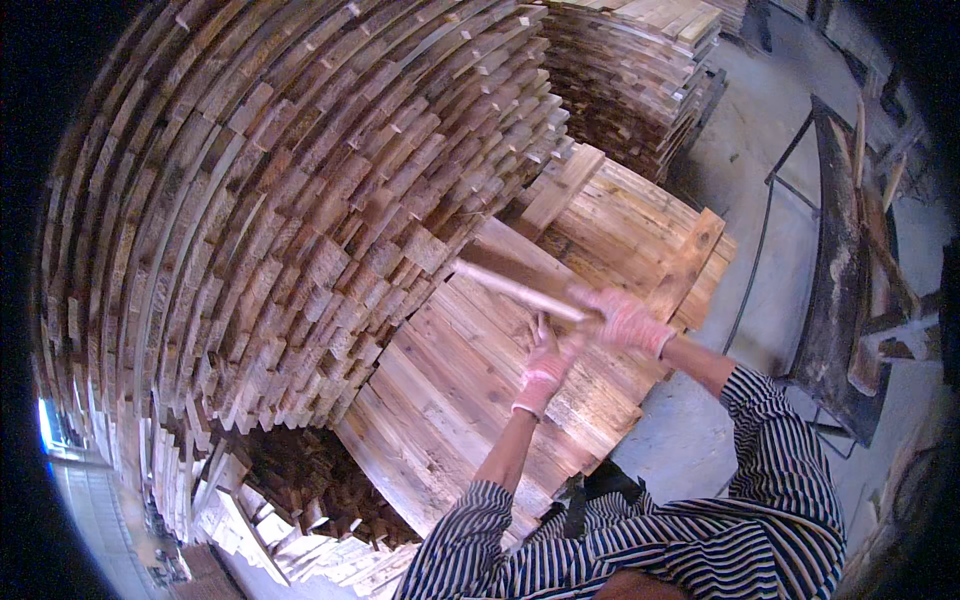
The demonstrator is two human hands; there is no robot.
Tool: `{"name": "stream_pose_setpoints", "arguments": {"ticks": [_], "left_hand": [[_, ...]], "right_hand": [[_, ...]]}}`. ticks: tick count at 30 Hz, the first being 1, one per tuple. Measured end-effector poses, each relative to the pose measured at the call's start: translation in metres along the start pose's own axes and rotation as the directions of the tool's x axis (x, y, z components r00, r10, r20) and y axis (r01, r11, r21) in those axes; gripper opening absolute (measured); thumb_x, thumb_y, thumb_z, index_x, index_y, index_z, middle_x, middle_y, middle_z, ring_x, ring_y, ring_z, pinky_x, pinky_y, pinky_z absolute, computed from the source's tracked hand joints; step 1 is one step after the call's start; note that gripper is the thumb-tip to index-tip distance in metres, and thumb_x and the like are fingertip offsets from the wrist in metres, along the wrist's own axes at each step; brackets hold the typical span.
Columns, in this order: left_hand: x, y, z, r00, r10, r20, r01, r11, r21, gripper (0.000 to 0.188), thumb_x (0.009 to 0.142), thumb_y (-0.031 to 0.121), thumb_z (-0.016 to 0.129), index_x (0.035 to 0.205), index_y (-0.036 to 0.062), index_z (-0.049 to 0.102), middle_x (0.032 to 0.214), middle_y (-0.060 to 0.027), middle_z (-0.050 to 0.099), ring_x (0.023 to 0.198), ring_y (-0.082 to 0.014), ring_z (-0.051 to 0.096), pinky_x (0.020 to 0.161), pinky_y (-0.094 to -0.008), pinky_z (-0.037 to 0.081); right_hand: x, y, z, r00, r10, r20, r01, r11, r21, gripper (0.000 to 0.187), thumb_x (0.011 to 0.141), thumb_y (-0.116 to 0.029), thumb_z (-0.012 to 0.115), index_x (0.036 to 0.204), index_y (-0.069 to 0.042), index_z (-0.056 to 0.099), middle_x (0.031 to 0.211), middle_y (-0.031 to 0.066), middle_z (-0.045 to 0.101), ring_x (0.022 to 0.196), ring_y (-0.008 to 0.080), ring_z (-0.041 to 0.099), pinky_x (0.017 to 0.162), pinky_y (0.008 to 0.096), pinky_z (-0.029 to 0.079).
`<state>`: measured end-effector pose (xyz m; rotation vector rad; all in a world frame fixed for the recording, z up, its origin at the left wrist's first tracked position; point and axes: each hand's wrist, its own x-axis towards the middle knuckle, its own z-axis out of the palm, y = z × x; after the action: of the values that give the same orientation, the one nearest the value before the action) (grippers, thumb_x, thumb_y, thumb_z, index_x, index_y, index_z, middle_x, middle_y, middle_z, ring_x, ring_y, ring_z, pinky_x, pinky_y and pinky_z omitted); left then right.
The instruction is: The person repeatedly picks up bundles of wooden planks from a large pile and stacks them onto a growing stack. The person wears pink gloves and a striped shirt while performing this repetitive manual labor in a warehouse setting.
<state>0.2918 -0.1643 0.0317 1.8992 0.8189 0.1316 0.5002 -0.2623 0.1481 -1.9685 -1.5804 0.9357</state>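
A narrow wooden board (525, 292) is tilted over a wide layer of planks (450, 350) laid side by side. My right hand (628, 320), in a pink and white knit glove, is closed around the board's near end. Just below that end is my left hand (547, 372), gloved alike, with its fingers apart; whether its fingertips touch the board I cannot tell. The board's far end points at the tall stack of boards on the left.
A tall stack of boards (300, 200) rises along the left, and another stack (640, 80) stands behind. Two crosswise boards (690, 265) lie on the planks' far part. To the right, a dark trough-like frame (835, 270) holding wood pieces stands on the grey floor (750, 120).
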Motion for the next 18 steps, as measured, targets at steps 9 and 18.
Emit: {"name": "stream_pose_setpoints", "arguments": {"ticks": [9,18], "left_hand": [[-0.054,0.038,0.013,0.999,0.011,0.038,-0.03,0.847,0.53,0.129,0.064,0.064,0.074,0.156,-0.0021,0.012,0.161,-0.0326,0.008,0.151,-0.0471,0.0,0.121,-0.0574,-0.002],[-0.108,0.006,-0.035,0.985,0.14,0.096,-0.17,0.777,0.606,0.112,0.073,0.063,0.068,0.154,-0.0001,0.022,0.158,-0.026,0.019,0.148,-0.0438,0.01,0.12,-0.0588,0.003]], "right_hand": [[0.052,0.076,0.049,0.968,0.058,-0.244,-0.157,0.899,-0.408,0.053,0.095,-0.049,0.053,0.14,-0.022,0.054,0.139,0.0213,0.055,0.111,0.0395,0.062,0.096,0.0464,0.049],[0.046,0.091,0.04,0.898,-0.347,-0.27,0.03,0.66,-0.75,0.04,0.096,-0.038,0.053,0.125,-0.011,0.064,0.13,0.0135,0.061,0.122,0.0325,0.055,0.106,0.0442,0.042]]}}
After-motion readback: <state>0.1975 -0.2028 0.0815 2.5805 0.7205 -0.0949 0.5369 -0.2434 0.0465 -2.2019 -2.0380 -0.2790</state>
